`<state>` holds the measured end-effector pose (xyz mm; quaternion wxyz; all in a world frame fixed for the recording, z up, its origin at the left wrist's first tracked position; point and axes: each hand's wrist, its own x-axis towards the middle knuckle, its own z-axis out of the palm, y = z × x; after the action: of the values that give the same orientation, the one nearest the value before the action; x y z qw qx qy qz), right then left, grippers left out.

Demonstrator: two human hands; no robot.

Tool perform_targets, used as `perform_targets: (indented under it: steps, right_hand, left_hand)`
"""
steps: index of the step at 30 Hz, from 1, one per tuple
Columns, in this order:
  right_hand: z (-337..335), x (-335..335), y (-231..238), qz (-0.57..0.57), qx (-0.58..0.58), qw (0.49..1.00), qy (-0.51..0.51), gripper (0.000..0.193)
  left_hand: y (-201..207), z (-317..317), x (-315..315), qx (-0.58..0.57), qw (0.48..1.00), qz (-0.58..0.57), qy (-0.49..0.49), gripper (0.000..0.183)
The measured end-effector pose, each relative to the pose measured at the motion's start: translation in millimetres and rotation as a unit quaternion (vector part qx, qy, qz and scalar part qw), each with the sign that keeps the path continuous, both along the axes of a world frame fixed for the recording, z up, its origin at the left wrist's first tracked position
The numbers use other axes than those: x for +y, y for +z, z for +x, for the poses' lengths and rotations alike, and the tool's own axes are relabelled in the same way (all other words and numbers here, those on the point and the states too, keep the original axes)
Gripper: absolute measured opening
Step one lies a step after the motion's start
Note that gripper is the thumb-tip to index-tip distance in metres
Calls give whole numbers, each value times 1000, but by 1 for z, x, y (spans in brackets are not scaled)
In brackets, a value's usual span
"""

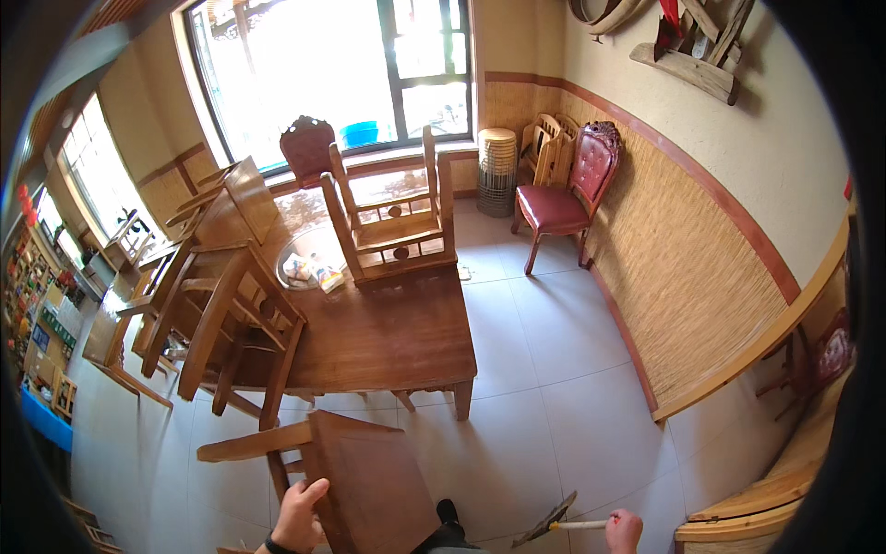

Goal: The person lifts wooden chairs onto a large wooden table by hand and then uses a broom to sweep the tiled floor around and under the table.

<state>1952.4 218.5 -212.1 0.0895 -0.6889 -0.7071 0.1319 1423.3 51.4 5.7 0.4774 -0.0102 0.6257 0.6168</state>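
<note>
My left hand (pixel 300 519) is closed around the edge of a brown wooden stool (pixel 374 475), which is tipped on its side with its legs pointing left and its flat top facing right. In my right hand (pixel 624 532), fingers wrapped, is the pale handle of a broom (pixel 544 519); its flat grey-brown head lies to the left of that hand, near floor level. Just beyond the stool stands a dark wooden table (pixel 388 337). Upturned wooden stools rest on it, one at the back (pixel 397 231) and others at the left (pixel 245 319).
On the table sit a round tray (pixel 293 260) and some packets (pixel 325 274). A red padded chair (pixel 558 198) and stacked round stools (pixel 496 171) stand by the back wall. A wooden-framed edge (pixel 738 365) runs along the right. My shoe (pixel 448 511) shows on the tiled floor.
</note>
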Motion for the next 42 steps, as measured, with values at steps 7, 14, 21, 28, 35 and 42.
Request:
perform_targets:
  steps: [7, 14, 21, 28, 35, 42]
  right_hand:
    - [-25, 102, 4, 75, 72, 995, 5, 12]
    - [-43, 218, 1, 99, 97, 989, 48, 8]
    - [-44, 333, 14, 110, 146, 979, 96, 7]
    - [-57, 416, 26, 98, 132, 979, 122, 9]
    - [-90, 494, 18, 75, 123, 980, 134, 10]
    - [-157, 576, 21, 45, 99, 981, 161, 10]
  left_hand:
    - [23, -57, 55, 101, 975, 188, 67, 31]
    - [51, -88, 179, 155, 964, 213, 18, 42]
    - [42, -143, 281, 204, 957, 193, 65, 39]
    - [1, -225, 351, 60, 960, 192, 197, 33]
    - [-26, -299, 404, 139, 948, 138, 253, 32]
    - [-63, -383, 408, 123, 928, 145, 321, 24]
